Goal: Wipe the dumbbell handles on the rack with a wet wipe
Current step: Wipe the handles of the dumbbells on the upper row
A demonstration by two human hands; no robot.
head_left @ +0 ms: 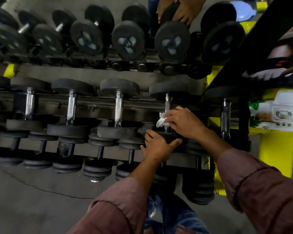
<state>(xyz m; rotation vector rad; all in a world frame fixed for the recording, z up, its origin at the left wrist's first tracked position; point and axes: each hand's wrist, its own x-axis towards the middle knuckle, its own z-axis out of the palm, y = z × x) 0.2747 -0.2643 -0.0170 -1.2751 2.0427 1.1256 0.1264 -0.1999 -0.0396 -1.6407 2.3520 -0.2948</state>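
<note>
The dumbbell (167, 92) being cleaned lies on the middle tier of the rack (95, 105), second from the right end, with its long axis running straight away from the person: one black rubber head sits far, the other near, and the handle (167, 103) bridges the rack's rails between them. The handle is a knurled, chrome-coloured bar, only its far part showing above the hand. The right hand (184, 123) is curled round the near part of the handle with a crumpled white wipe (161, 120) pinched between fingers and bar; the wipe sticks out on the left side of the hand. The left hand (159, 146) grips the near head of the same dumbbell, thumb on the right edge and fingers wrapped over the left edge. Both arms wear rolled reddish-brown sleeves. Neighbouring dumbbells on this tier lie parallel, their handles pointing the same way, shiny and evenly spaced to the left. A white and green wipes pack (277, 115), its flip lid open, rests on the yellow frame (276, 149) at the right end of the rack, near the last dumbbell.
</note>
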